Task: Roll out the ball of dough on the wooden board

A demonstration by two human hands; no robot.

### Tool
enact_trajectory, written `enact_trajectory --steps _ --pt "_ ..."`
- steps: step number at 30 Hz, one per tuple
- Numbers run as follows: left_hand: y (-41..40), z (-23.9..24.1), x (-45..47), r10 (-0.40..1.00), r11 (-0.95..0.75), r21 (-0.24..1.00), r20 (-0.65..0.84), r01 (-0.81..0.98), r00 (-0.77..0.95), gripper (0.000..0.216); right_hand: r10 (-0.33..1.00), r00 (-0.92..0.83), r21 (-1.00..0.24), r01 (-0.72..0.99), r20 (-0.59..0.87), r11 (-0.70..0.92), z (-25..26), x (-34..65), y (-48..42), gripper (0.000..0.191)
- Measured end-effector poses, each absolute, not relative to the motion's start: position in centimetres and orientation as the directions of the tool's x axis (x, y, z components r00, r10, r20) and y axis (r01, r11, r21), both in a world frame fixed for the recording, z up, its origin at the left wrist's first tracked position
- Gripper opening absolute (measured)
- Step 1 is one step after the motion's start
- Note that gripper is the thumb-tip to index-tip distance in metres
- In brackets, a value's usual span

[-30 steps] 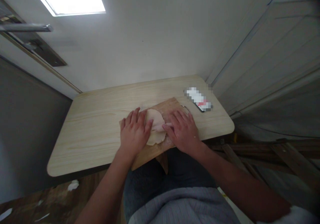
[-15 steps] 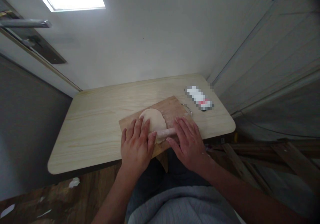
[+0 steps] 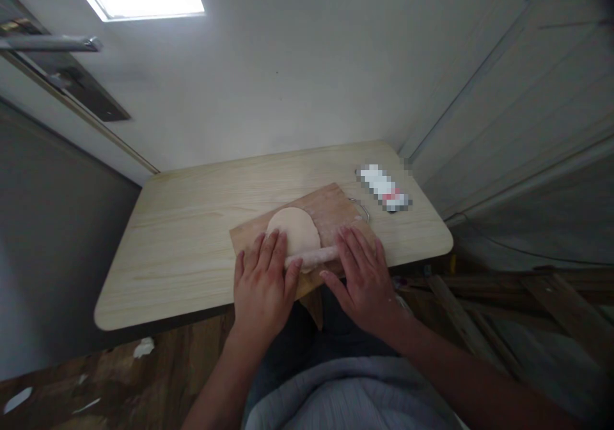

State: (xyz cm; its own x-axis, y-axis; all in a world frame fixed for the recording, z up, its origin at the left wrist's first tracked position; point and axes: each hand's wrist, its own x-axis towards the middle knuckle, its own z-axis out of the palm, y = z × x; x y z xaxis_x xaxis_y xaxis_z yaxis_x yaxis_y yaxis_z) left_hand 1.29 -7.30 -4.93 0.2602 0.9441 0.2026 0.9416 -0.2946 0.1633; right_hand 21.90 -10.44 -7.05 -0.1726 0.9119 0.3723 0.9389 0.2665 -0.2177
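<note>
A round flat disc of pale dough point(image 3: 293, 230) lies on a wooden board point(image 3: 330, 212) near the table's front edge. A thin rolling pin point(image 3: 313, 257) crosses the dough's near edge. My left hand point(image 3: 263, 281) lies flat with fingers stretched over the pin's left end. My right hand point(image 3: 361, 269) presses flat on the pin's right end, fingers extended.
The board rests on a light wooden table point(image 3: 192, 231) set against a white wall. A small blurred-out object point(image 3: 384, 188) lies at the table's back right. A metal ring point(image 3: 361, 207) hangs at the board's right end. Wooden planks point(image 3: 503, 302) lie on the floor to the right.
Both hands drew the rolling pin back toward me, from the middle of the dough to its near edge. More of the dough disc shows now.
</note>
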Motion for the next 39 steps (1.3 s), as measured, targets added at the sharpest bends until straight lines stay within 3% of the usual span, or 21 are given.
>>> enact_trajectory --steps 20,31,39 --pt "-1.3 -4.2 1.0 0.948 -0.29 0.107 0.171 0.951 0.27 0.056 0.932 -0.157 -0.195 0.954 0.327 0.229 -6.4 21.1 -3.4 0.066" --pt "2.4 -3.2 0.9 0.971 -0.239 0.167 0.049 0.957 0.234 0.054 0.952 -0.152 -0.187 0.961 0.265 0.206 -5.4 20.6 0.4 0.065" --pt "5.0 -3.3 0.4 0.961 -0.276 0.097 0.026 0.956 0.275 0.051 0.963 -0.147 -0.188 0.963 0.225 0.191 -5.4 20.3 3.5 0.065"
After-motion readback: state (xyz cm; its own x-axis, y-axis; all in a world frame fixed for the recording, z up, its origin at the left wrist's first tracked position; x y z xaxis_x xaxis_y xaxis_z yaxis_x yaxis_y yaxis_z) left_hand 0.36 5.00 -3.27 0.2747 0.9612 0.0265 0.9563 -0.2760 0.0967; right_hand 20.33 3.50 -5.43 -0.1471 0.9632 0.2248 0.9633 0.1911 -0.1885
